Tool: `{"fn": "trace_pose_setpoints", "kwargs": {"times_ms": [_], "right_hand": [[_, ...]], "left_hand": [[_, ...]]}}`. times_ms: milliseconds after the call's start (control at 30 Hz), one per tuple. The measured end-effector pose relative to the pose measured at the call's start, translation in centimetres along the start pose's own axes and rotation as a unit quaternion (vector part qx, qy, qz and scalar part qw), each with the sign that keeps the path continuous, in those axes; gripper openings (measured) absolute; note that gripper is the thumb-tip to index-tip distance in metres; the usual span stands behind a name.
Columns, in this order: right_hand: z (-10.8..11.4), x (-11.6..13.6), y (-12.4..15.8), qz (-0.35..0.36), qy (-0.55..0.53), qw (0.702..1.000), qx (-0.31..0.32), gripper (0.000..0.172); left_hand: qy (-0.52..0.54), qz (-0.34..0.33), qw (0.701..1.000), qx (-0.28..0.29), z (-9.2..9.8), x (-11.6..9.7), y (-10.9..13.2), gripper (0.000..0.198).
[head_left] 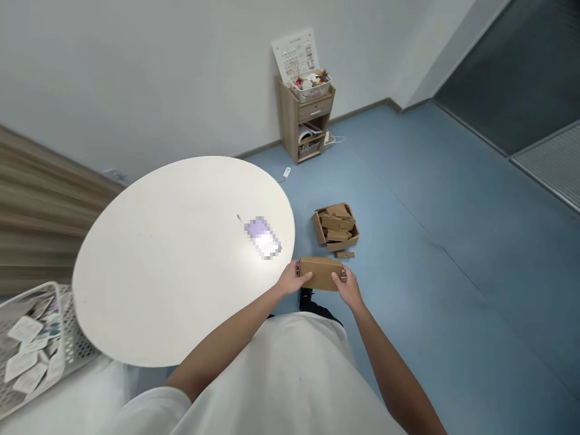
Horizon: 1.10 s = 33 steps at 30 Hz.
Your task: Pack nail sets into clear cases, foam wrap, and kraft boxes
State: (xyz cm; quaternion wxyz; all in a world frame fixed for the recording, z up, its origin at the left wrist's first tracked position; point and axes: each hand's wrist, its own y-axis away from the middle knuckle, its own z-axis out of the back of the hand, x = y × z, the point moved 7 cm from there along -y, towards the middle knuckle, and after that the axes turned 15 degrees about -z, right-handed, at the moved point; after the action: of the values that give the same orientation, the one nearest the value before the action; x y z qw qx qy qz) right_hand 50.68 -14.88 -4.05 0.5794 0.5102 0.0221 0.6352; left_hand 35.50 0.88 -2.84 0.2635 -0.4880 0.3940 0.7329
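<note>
Head view: both hands grip one small cardboard box point(321, 275) in front of the body, above the blue floor point(421, 290).
Left hand point(290, 279): clasps the box's left end, thumb laid on the broad face.
Right hand point(348, 287): clasps the right end, thumb likewise on that face.
Long axis: left to right across the body, one end in each hand.
Open carton point(343, 245): on the floor ahead and slightly right, filled with cardboard pieces point(338, 223); the right hand looks nearer.
Loose cardboard strip point(344, 255): just beside the carton's near side.
White table point(149, 241): its edge curves close by the left hand; contact, cannot tell.
Open room: floor spreads widely rightward, toward a dark panel point(507, 66).
</note>
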Motion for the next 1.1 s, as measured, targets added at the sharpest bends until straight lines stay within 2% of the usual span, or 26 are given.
{"fn": "trace_pose_setpoints", "kwargs": {"times_ms": [133, 267, 367, 433, 500, 600, 700, 900, 1100], "right_hand": [[5.2, 0.2, -5.0, -0.032, -0.055, 0.998, -0.016, 0.069], [9.3, 2.0, -8.7, -0.028, -0.106, 0.994, -0.026, 0.076], [10.7, 2.3, -10.1, -0.040, -0.112, 0.992, -0.037, 0.085], [10.3, 1.8, -10.2, -0.057, -0.105, 0.992, -0.029, 0.088], [8.9, 1.1, -9.9, -0.067, -0.093, 0.993, -0.004, 0.088], [6.0, 0.2, -8.7, -0.055, -0.063, 0.996, 0.031, 0.084], [2.8, 0.8, -7.1, -0.016, -0.042, 0.997, 0.067, 0.076], [-3.7, 6.0, -3.0, 0.097, 0.012, 0.983, 0.154, 0.060], [-10.9, 11.3, 1.9, 0.190, 0.062, 0.954, 0.222, 0.053]], "left_hand": [[-0.006, -0.001, 1.000, 0.030, -4.9, -2.7, -7.1, 0.068], [-0.020, -0.050, 0.998, 0.041, -7.8, -6.1, -12.7, 0.068], [-0.036, -0.057, 0.997, 0.043, -8.7, -7.5, -14.5, 0.074], [-0.053, -0.059, 0.996, 0.040, -8.6, -7.5, -14.2, 0.073], [-0.063, -0.057, 0.995, 0.043, -7.9, -6.9, -12.8, 0.066], [-0.030, -0.017, 0.998, 0.061, -6.3, -4.8, -9.1, 0.057], [0.043, 0.033, 0.997, 0.046, -3.5, -2.5, -4.7, 0.055], [0.076, 0.055, 0.987, -0.130, 4.7, 0.1, 3.7, 0.058], [0.113, 0.045, 0.951, -0.285, 11.2, 2.4, 13.1, 0.054]]}}
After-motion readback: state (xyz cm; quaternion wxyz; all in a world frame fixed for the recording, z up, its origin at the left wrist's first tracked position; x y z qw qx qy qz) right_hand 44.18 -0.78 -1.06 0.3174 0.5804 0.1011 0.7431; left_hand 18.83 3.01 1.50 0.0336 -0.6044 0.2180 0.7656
